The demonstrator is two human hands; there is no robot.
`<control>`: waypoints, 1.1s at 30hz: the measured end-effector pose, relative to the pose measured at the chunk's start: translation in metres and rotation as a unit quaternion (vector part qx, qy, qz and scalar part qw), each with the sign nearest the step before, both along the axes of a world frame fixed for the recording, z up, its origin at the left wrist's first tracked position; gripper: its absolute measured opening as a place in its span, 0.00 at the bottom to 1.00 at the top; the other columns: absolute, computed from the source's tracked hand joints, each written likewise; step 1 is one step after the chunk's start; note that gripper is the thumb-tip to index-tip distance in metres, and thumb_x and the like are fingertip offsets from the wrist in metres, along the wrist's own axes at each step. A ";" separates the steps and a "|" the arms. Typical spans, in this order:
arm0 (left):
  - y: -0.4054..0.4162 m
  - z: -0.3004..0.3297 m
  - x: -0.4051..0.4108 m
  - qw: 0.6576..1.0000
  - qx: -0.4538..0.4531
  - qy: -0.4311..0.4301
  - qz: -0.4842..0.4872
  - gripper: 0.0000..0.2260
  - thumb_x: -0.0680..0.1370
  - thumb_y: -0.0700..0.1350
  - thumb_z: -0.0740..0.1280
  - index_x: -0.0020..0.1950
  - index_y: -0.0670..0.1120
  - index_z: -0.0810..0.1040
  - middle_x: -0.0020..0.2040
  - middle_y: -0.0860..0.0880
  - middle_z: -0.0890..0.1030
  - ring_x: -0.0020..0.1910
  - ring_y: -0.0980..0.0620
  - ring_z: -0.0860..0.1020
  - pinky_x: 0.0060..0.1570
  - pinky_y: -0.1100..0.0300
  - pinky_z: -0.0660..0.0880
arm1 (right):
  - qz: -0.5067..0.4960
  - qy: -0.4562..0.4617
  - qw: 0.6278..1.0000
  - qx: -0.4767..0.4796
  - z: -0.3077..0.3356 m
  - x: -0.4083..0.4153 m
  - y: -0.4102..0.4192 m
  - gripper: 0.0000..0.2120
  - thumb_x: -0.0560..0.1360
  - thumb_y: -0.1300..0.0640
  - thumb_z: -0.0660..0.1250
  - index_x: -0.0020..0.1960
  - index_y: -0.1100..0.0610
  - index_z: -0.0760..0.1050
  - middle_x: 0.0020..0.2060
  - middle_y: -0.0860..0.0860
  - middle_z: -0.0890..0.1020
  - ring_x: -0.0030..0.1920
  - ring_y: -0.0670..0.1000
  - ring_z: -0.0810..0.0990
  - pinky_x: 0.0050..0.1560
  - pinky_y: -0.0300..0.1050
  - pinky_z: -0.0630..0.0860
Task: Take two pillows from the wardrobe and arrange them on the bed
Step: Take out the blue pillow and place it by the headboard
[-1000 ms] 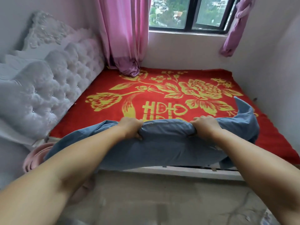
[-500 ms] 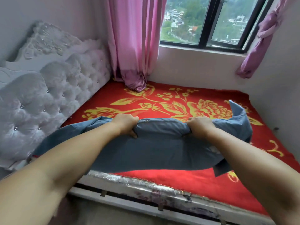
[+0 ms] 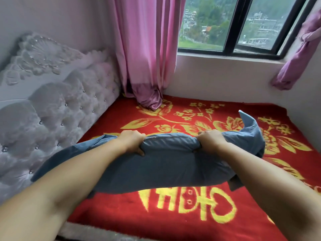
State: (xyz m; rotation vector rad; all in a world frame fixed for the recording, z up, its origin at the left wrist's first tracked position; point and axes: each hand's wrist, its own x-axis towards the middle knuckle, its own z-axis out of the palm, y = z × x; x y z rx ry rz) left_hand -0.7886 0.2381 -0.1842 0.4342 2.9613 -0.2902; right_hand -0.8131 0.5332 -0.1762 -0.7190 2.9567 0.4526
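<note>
Both hands grip 1 blue pillow (image 3: 166, 164) by its upper edge: the left hand (image 3: 132, 141) and right hand (image 3: 211, 140) each have fingers curled tight around bunched fabric. The pillow hangs above the bed (image 3: 173, 220), near its tufted headboard (image 3: 57, 119).
</note>
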 end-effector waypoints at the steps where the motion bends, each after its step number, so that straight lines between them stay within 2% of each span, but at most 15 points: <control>1: -0.006 0.003 -0.009 1.000 0.003 0.003 0.003 0.25 0.64 0.63 0.73 0.49 0.46 0.72 0.51 0.44 0.81 0.51 0.43 0.80 0.38 0.58 0.68 | 0.003 0.004 1.000 -0.001 0.002 -0.010 -0.006 0.13 0.76 0.44 0.63 0.56 0.48 0.78 0.55 0.50 0.81 0.58 0.55 0.80 0.52 0.47 0.73; 9: -0.038 0.008 -0.065 0.998 0.015 0.016 0.051 0.25 0.64 0.62 0.73 0.50 0.47 0.74 0.51 0.45 0.81 0.50 0.43 0.80 0.38 0.57 0.69 | 0.055 0.011 0.998 0.005 0.018 -0.091 -0.043 0.14 0.76 0.43 0.63 0.56 0.49 0.78 0.55 0.49 0.81 0.57 0.55 0.80 0.49 0.45 0.73; 12: -0.045 0.001 -0.086 0.997 0.019 -0.001 0.078 0.23 0.64 0.62 0.73 0.47 0.48 0.72 0.49 0.46 0.81 0.48 0.43 0.79 0.37 0.57 0.69 | 0.077 0.015 0.997 0.015 0.017 -0.127 -0.055 0.14 0.77 0.44 0.62 0.56 0.50 0.78 0.55 0.49 0.81 0.58 0.54 0.80 0.53 0.47 0.75; 15: -0.051 0.000 -0.118 0.994 0.021 -0.022 0.109 0.22 0.63 0.63 0.73 0.44 0.49 0.71 0.49 0.47 0.81 0.49 0.45 0.79 0.37 0.58 0.69 | 0.099 0.015 0.995 0.016 0.014 -0.177 -0.065 0.18 0.74 0.39 0.64 0.57 0.49 0.78 0.57 0.49 0.81 0.59 0.53 0.80 0.55 0.47 0.75; 18: -0.052 0.001 -0.168 0.989 0.012 -0.048 0.141 0.23 0.62 0.64 0.73 0.46 0.50 0.73 0.50 0.48 0.80 0.49 0.46 0.79 0.40 0.57 0.72 | 0.114 0.005 0.993 0.019 0.005 -0.237 -0.068 0.24 0.71 0.35 0.66 0.57 0.50 0.77 0.58 0.49 0.81 0.59 0.53 0.80 0.51 0.46 0.74; 21: -0.034 -0.002 -0.229 0.985 0.002 -0.071 0.157 0.23 0.63 0.63 0.73 0.48 0.50 0.74 0.51 0.49 0.80 0.50 0.46 0.79 0.41 0.56 0.72 | 0.118 -0.018 0.993 0.010 -0.010 -0.301 -0.053 0.24 0.70 0.35 0.67 0.55 0.51 0.78 0.56 0.49 0.82 0.58 0.54 0.80 0.48 0.45 0.73; 26: 0.022 0.003 -0.324 0.983 0.014 -0.092 0.160 0.22 0.65 0.61 0.72 0.51 0.49 0.76 0.51 0.47 0.81 0.50 0.44 0.80 0.41 0.56 0.73 | 0.101 -0.088 0.991 0.015 -0.003 -0.395 -0.004 0.23 0.72 0.34 0.64 0.56 0.50 0.78 0.57 0.49 0.82 0.58 0.54 0.80 0.50 0.45 0.74; 33: 0.047 0.033 -0.392 0.986 0.069 -0.025 0.149 0.20 0.66 0.60 0.72 0.50 0.49 0.76 0.52 0.46 0.81 0.51 0.43 0.80 0.39 0.57 0.69 | 0.130 -0.021 0.991 0.034 0.060 -0.473 0.024 0.20 0.74 0.35 0.62 0.58 0.46 0.77 0.57 0.47 0.80 0.59 0.53 0.79 0.51 0.45 0.74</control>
